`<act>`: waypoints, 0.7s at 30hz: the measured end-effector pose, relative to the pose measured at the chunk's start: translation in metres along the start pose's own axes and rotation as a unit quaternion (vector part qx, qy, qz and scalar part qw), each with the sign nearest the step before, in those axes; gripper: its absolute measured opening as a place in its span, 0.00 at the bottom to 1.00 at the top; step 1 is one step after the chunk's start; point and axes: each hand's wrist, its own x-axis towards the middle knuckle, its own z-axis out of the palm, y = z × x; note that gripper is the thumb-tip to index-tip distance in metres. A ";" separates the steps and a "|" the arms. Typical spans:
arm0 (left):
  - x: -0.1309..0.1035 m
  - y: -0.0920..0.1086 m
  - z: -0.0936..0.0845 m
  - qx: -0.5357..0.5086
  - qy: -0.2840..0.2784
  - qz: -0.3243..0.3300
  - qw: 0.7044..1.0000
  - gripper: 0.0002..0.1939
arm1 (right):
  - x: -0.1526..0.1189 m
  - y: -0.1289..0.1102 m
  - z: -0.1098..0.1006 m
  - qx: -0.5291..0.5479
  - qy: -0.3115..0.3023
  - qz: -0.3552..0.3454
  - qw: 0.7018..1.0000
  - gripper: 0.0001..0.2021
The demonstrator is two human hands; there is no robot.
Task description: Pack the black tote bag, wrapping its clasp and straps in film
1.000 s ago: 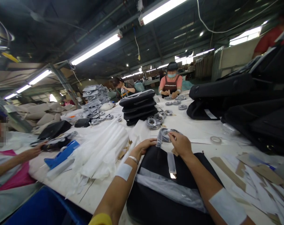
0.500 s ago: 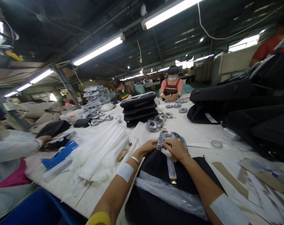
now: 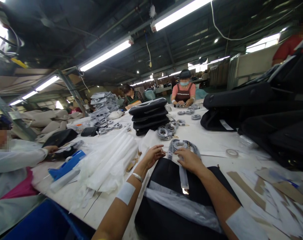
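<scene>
A black bag (image 3: 153,213) lies on the table in front of me, with a band of clear plastic wrap (image 3: 178,206) across it. A short plastic-covered tab (image 3: 183,178) with a gold metal end runs down its middle. At its far edge rests a coiled strap wrapped in grey plastic (image 3: 170,149). My left hand (image 3: 152,156) is off the strap, just left of it, fingers apart and holding nothing. My right hand (image 3: 190,159) hovers at the strap's near right side with its fingers bent and spread; whether a fingertip touches it is unclear.
Black bags are stacked (image 3: 150,118) beyond, beside coiled wrapped straps (image 3: 163,132). White foam sheets (image 3: 108,160) and a blue tape dispenser (image 3: 66,166) lie left, near a co-worker's hand (image 3: 51,149). At right are a tape roll (image 3: 231,153), cardboard strips (image 3: 246,190) and more black bags (image 3: 241,100).
Both hands have let go of the wrapped strap. My left hand has moved off to the left and its fingers have opened; my right hand's fingers have spread. The bag has stayed put.
</scene>
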 end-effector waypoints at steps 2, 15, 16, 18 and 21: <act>-0.001 0.002 0.001 -0.030 0.009 0.014 0.999 0.16 | -0.001 0.002 -0.001 0.014 -0.001 0.007 1.000 0.19; -0.009 0.009 0.007 -0.046 0.028 0.013 0.998 0.23 | -0.006 -0.009 -0.013 0.162 -0.087 -0.026 0.983 0.29; -0.009 0.008 0.008 -0.042 0.028 0.012 0.999 0.23 | -0.007 -0.008 -0.014 0.190 -0.104 -0.026 0.976 0.29; -0.009 0.006 0.008 -0.036 0.030 0.012 0.999 0.23 | -0.009 -0.006 -0.013 0.255 -0.137 -0.023 0.957 0.30; -0.008 0.005 0.007 -0.023 0.040 0.014 0.999 0.22 | -0.006 -0.003 -0.007 0.294 -0.127 -0.016 0.947 0.28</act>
